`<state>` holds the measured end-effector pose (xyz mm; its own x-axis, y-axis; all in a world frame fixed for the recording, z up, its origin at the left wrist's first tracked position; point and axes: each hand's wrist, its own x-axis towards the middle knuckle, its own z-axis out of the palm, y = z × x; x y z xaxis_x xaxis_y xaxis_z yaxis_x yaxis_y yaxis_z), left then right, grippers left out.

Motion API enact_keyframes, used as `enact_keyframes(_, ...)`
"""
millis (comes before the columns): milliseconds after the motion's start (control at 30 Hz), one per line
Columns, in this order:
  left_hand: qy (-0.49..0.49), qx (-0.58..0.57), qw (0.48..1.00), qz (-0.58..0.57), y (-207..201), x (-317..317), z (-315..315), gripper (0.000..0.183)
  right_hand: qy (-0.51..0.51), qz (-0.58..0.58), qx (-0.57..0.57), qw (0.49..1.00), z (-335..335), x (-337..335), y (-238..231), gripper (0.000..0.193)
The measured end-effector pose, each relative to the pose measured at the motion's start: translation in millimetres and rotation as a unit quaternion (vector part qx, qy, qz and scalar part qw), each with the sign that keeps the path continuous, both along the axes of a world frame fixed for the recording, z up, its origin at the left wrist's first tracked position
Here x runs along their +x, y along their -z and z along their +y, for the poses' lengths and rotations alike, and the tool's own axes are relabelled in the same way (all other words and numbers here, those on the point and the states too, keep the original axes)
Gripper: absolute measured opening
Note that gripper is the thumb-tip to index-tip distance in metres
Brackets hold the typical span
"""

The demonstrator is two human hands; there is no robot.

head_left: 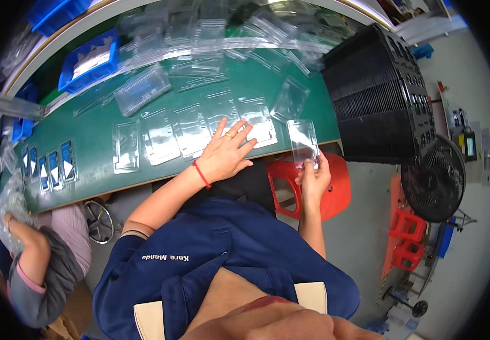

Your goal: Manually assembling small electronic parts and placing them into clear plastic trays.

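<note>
Several clear plastic blister shells (160, 136) lie in a row along the front of the green table. My left hand (226, 148), with a ring and a red wrist cord, rests palm down over the shells at the row's right end, fingers spread. Just past the table's front edge, my right hand (314, 177) pinches the lower end of another clear blister shell (303, 141) and holds it upright. One more loose shell (290, 100) lies on the table beyond it.
Piles of clear shells (199, 37) fill the back, beside a blue bin (89, 61). A black slotted crate (378, 99) stands at the right end. Blue-and-white packs (55, 168) lie left, near a co-worker (35, 255) holding a plastic bag. A red stool (335, 190) sits below.
</note>
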<state>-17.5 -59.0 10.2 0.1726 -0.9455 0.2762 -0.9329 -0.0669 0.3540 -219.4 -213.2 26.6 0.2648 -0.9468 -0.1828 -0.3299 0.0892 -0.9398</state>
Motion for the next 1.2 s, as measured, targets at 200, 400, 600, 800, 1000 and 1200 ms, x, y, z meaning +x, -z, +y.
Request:
enact_keyframes(200,0.018,-0.007,1.0,0.0,-1,2,1,0.051,0.021,-0.066,0.043,0.997,12,-14,-10,0.04)
enact_keyframes(400,0.015,-0.015,1.0,-0.009,-1,4,1,0.048,0.002,-0.075,0.084,0.994,15,-8,-3,0.039)
enact_keyframes(600,0.043,-0.026,0.999,0.005,1,3,3,0.043,-0.043,-0.042,0.033,0.998,1,36,11,0.043)
enact_keyframes(800,0.029,-0.039,0.999,0.009,6,4,17,0.046,-0.159,0.129,-0.175,0.963,-7,53,11,0.071)
enact_keyframes(1000,-0.12,-0.116,0.986,-0.027,-34,9,74,0.057,-0.162,0.361,-0.31,0.864,-3,55,-25,0.09)
enact_keyframes(1200,-0.409,-0.069,0.905,-0.095,-19,32,140,0.062,-0.289,0.198,-0.496,0.794,-17,57,-16,0.089)
